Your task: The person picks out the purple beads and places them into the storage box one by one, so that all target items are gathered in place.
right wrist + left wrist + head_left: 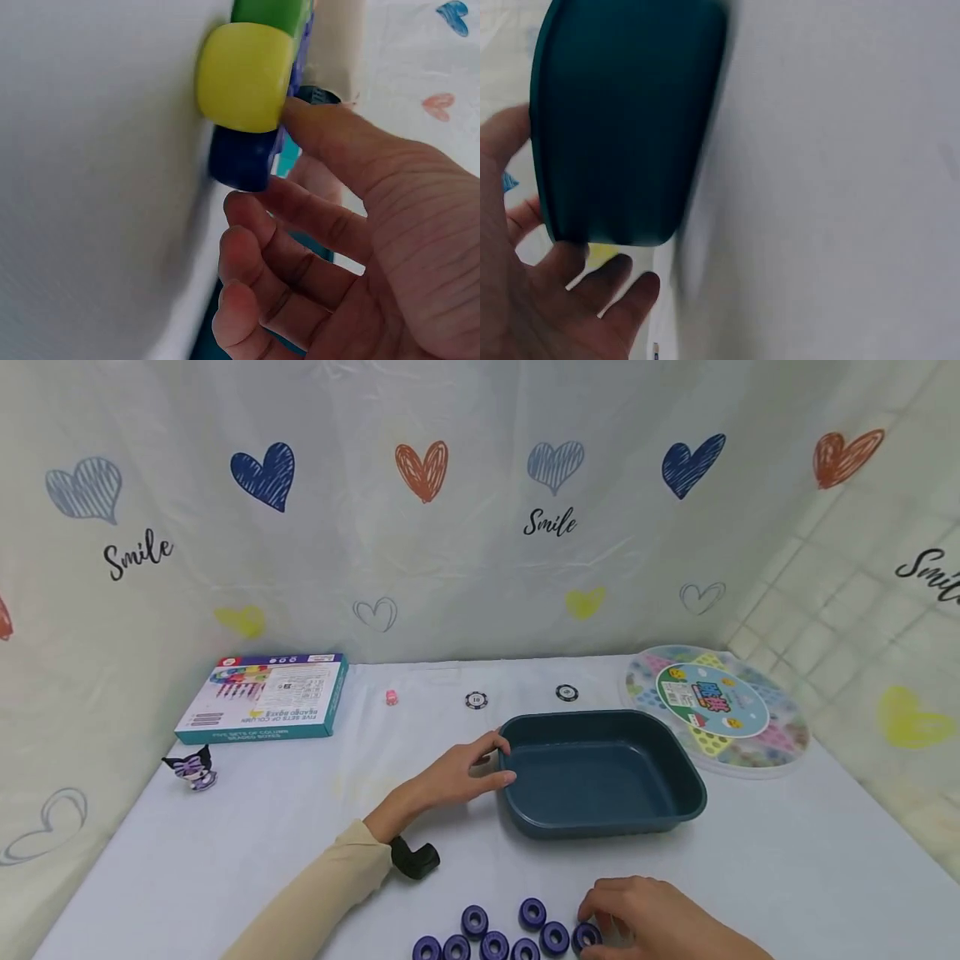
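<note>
My left hand (457, 772) holds the left rim of a dark teal basin (600, 831), thumb and index finger at the edge. In the left wrist view its other fingers spread below the basin's corner (630, 232). At the front, my right hand (648, 918) pinches the rightmost purple ring-shaped bead (587, 937) between thumb and index finger. Several more purple beads (494, 946) lie in a cluster to its left. In the right wrist view, a yellow bead (244, 79), a green bead (262, 13) and a dark blue bead (241, 159) line up close by the thumb and index finger.
A beaded-box game carton (262, 697) lies back left, a small black-and-purple figure (193, 768) before it. Two poker chips (476, 700) and a tiny pink figure (392, 697) lie behind the basin. A round game board (712, 697) is back right. A black curved piece (415, 860) shows by the left wrist.
</note>
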A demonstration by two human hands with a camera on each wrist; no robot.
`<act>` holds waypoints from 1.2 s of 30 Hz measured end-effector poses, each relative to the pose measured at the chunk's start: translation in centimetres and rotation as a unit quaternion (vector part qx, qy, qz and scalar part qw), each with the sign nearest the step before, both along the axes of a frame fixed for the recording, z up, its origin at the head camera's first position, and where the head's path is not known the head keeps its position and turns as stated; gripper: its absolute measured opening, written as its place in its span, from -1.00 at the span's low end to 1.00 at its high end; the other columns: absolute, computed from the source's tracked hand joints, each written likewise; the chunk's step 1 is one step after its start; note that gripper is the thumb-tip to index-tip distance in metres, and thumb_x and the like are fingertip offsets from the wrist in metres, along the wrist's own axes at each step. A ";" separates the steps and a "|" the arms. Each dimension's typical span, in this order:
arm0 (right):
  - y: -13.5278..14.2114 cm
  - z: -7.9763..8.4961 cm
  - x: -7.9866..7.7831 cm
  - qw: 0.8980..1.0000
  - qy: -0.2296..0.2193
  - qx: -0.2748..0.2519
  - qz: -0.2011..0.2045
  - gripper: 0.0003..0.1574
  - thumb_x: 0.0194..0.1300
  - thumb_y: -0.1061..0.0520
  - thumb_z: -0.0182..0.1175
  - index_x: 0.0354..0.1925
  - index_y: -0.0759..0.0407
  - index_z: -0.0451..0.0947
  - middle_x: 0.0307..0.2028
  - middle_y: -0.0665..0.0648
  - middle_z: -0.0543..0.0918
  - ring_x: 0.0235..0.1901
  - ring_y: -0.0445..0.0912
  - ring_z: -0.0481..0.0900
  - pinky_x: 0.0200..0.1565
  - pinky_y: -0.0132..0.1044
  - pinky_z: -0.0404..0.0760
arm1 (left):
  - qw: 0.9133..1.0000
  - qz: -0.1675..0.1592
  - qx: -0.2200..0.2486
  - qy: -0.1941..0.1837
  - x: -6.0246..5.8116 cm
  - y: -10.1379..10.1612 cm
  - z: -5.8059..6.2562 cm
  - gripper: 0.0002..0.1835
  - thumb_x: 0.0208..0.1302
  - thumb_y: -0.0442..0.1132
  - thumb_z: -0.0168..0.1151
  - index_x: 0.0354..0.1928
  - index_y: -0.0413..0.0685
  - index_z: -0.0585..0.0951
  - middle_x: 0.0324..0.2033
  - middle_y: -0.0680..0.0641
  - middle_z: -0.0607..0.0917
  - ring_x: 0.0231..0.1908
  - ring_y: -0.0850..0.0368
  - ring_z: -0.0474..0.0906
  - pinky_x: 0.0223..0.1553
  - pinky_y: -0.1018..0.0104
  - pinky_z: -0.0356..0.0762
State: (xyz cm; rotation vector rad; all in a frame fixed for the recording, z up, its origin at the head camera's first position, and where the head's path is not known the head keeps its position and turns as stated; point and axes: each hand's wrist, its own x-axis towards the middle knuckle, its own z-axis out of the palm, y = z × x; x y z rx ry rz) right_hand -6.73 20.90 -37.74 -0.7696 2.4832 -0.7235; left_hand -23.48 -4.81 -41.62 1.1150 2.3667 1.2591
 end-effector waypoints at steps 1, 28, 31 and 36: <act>0.0 -0.1 -0.1 1.000 -0.004 -0.004 0.002 -0.68 0.13 -0.28 0.12 -0.24 -0.17 0.56 -0.53 -0.30 0.40 -0.53 -0.39 0.34 -0.50 -0.48 0.39 | 1.000 -0.002 0.004 -0.001 0.1 -0.1 -0.1 -0.61 0.20 0.14 0.09 0.00 0.22 0.33 0.31 0.02 0.16 0.15 0.05 0.33 0.13 0.16 0.29; 5.6 -2.7 -0.1 0.971 -0.138 -0.186 -0.051 -0.72 0.22 0.08 0.16 -0.08 0.11 0.52 -0.54 -0.15 0.50 -0.58 -0.33 0.43 -0.58 -0.44 0.44 | 0.981 -0.103 0.143 -0.079 0.4 -0.5 -1.9 -0.29 -0.01 0.04 0.34 0.06 -0.14 0.21 0.17 -0.18 0.29 0.21 0.01 0.21 0.20 0.09 0.16; 5.6 -2.7 -0.3 0.969 -0.155 -0.185 -0.060 -0.71 0.20 0.09 0.17 -0.09 0.11 0.53 -0.55 -0.13 0.51 -0.58 -0.31 0.43 -0.58 -0.42 0.44 | 0.982 -0.094 0.146 -0.079 0.5 -0.4 -1.9 -0.25 -0.03 0.08 0.34 0.06 -0.17 0.22 0.17 -0.20 0.29 0.21 -0.03 0.21 0.20 0.07 0.14; 5.5 -2.3 -0.5 0.970 -0.158 -0.179 -0.049 -0.71 0.19 0.09 0.18 -0.10 0.11 0.54 -0.55 -0.13 0.52 -0.57 -0.33 0.43 -0.57 -0.42 0.45 | 0.981 -0.090 0.145 -0.089 0.4 -0.4 -1.9 -0.22 -0.02 0.05 0.35 0.14 -0.15 0.19 0.21 -0.22 0.25 0.21 -0.08 0.19 0.20 -0.02 0.11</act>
